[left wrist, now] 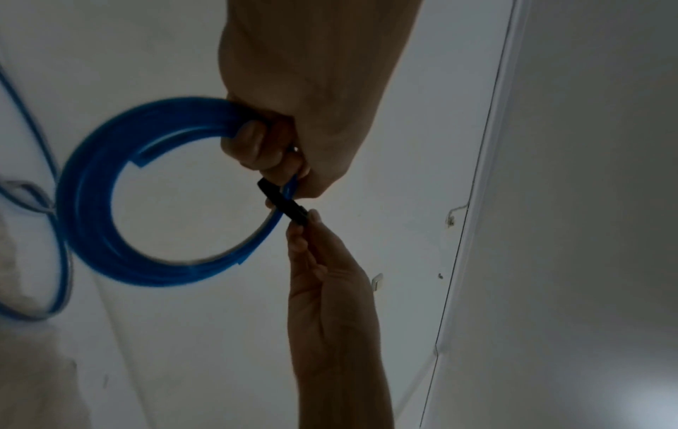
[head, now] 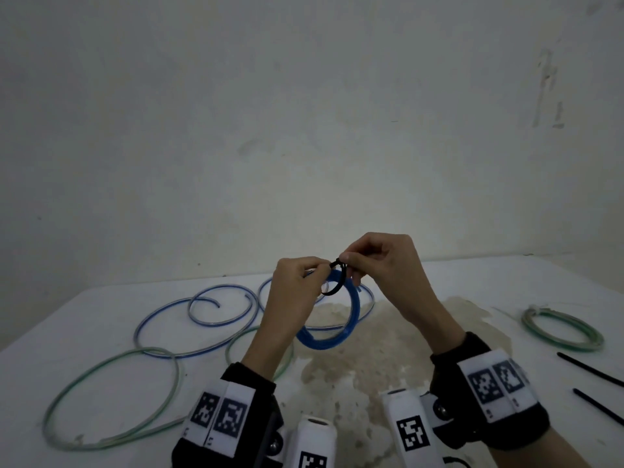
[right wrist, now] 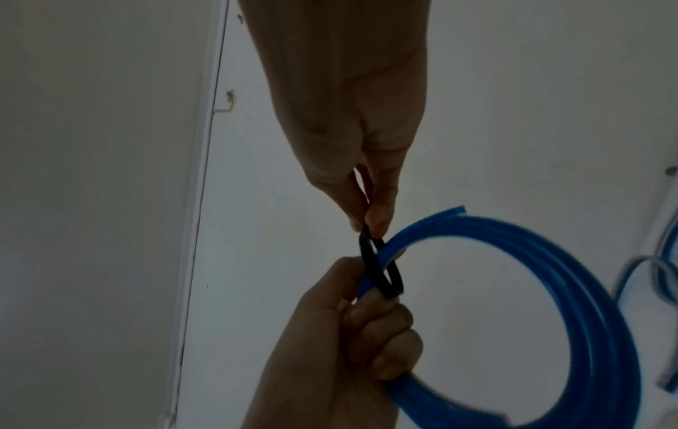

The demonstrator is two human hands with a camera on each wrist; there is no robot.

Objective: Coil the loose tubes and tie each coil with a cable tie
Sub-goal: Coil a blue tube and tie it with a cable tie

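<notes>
A coil of blue tube [head: 351, 319] is held up above the white table [head: 84, 319], in front of me. My left hand [head: 322, 270] grips the coil at its top, fingers curled round the bundled turns. A black cable tie [head: 337, 282] forms a loose loop round the coil beside that grip. My right hand [head: 346, 261] pinches the tie's upper end between thumb and forefinger. In the left wrist view the left hand [left wrist: 279, 156] clasps the coil [left wrist: 91, 203] and the tie [left wrist: 284, 204] runs to the right hand [left wrist: 304, 229]. The right wrist view shows the same pinch of the right hand [right wrist: 370, 226] on the tie [right wrist: 374, 270].
Loose clear tubes with blue stripes [head: 202, 319] and a greenish tube [head: 111, 400] sprawl over the table's left half. A tied green coil [head: 562, 329] lies far right, with two spare black cable ties [head: 591, 369] near the right edge. A brownish stain [head: 371, 359] marks the middle. A wall stands behind the table.
</notes>
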